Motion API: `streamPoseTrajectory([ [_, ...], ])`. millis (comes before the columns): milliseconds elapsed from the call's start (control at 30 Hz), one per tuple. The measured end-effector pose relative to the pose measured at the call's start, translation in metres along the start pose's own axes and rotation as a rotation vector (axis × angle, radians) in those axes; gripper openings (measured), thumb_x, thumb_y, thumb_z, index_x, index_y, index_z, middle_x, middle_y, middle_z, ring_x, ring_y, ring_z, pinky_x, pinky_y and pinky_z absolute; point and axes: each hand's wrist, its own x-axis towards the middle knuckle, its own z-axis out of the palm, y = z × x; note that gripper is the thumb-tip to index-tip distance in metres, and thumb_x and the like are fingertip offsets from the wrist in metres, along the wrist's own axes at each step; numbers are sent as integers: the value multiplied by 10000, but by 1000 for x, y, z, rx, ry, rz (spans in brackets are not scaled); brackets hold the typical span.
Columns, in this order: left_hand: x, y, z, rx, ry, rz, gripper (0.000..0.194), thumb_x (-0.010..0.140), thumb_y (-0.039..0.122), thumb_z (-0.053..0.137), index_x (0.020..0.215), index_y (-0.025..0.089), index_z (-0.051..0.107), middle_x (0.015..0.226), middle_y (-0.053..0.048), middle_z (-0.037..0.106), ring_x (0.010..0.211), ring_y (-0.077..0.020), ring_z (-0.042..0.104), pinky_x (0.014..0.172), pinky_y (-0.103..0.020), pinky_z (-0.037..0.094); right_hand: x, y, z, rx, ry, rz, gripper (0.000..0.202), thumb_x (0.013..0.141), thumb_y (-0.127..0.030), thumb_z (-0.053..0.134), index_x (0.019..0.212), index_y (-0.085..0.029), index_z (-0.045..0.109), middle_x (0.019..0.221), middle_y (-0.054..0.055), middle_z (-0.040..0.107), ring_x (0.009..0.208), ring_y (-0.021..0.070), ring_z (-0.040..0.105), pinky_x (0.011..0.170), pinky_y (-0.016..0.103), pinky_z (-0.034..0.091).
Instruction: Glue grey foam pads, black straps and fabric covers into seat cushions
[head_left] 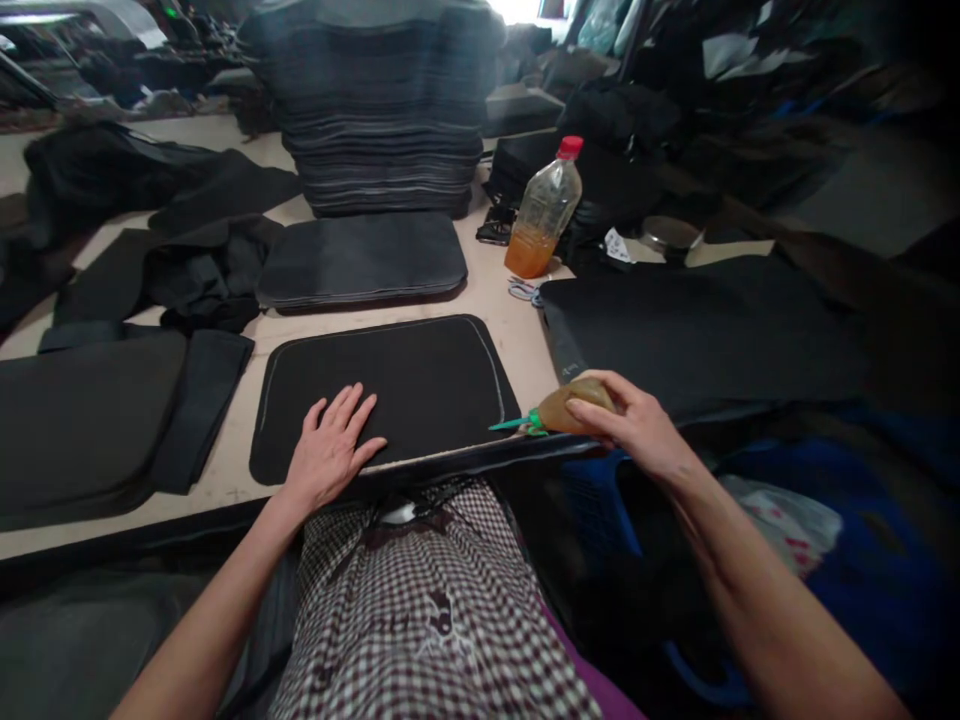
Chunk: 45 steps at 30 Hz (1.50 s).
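A black panel with rounded corners (420, 385) lies flat at the table's front edge, a pale line running along its far and right borders. My left hand (334, 445) rests open on its left part, fingers spread. My right hand (630, 420) is wrapped round a squeeze bottle (570, 405) of brownish liquid, held on its side. The bottle's thin green nozzle points left, its tip at the panel's near right corner on the pale line. Whether the tip touches the surface I cannot tell.
Behind the panel lies a short pile of black panels (364, 255), with a tall stack (382, 130) farther back. A red-capped plastic bottle (544, 215) holds orange liquid. Black sheets (697, 330) lie to the right, more panels (82, 420) to the left. A blue crate (600, 500) sits below the table.
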Motion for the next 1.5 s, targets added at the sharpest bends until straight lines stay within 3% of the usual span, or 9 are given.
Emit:
streamPoseTrajectory([
  [167,-1,-7,-3,-160,-43,-26,611,1067,549,268,1586,242,371,1696,-93,243,1570,-259,227,1257,-539,189,-7,-12,47,-1,-50,-80,496,810,-581,757,1153,-239,650,973,36,691,792,211,631,622,303,499],
  [333,-4,-22,-10,-660,22,-163,658,1055,613,183,1557,256,415,1696,-73,253,1567,-240,230,1276,-512,191,-7,-40,106,2,-149,-219,463,836,-551,734,1160,-236,633,1026,38,684,918,234,645,791,349,525],
  [500,-21,-38,-24,-1195,336,-391,704,1027,684,141,1514,303,478,1649,-43,369,1533,-232,322,1276,-468,242,-2,-73,169,7,-234,-337,453,835,-529,734,1160,-233,621,1011,34,694,877,223,656,817,360,523],
  [700,-61,-63,-60,-1399,750,-582,727,1007,724,183,1328,254,637,1506,-86,555,1456,-233,453,1256,-457,291,10,-113,247,22,-281,-481,436,824,-507,726,1131,-215,625,1041,51,697,905,239,662,856,388,526],
  [967,-94,-78,-72,-1382,938,-749,671,1013,711,258,1212,221,671,1382,-122,646,1370,-229,547,1200,-449,379,25,-144,317,44,-248,-594,443,812,-500,717,1120,-196,622,1055,75,694,943,254,656,903,413,527],
  [1067,-93,-77,-68,-1377,932,-764,651,1022,692,266,1221,210,656,1369,-129,652,1356,-235,559,1190,-457,393,29,-144,311,66,-162,-591,456,804,-524,725,1114,-206,620,1078,71,683,963,255,646,904,412,531],
  [1167,-88,-70,-66,-1262,857,-765,562,1036,631,342,1278,213,629,1384,-121,642,1339,-240,569,1172,-453,420,35,-136,281,203,-170,-379,516,830,-599,698,1193,-249,587,1030,43,664,809,205,632,675,328,545],
  [1367,-57,-46,-61,-799,406,-535,462,1029,532,457,1375,255,588,1440,-78,590,1350,-261,533,1188,-456,401,64,-95,162,600,-98,-39,562,896,-736,528,1207,-270,500,1021,40,634,634,126,555,450,221,424],
  [1500,-15,-29,-48,-647,222,-244,476,1050,502,426,1428,231,528,1482,-84,553,1385,-233,506,1210,-430,387,81,-61,78,472,186,-29,629,766,-651,740,1214,-261,537,1122,58,650,658,130,566,441,208,421],
])
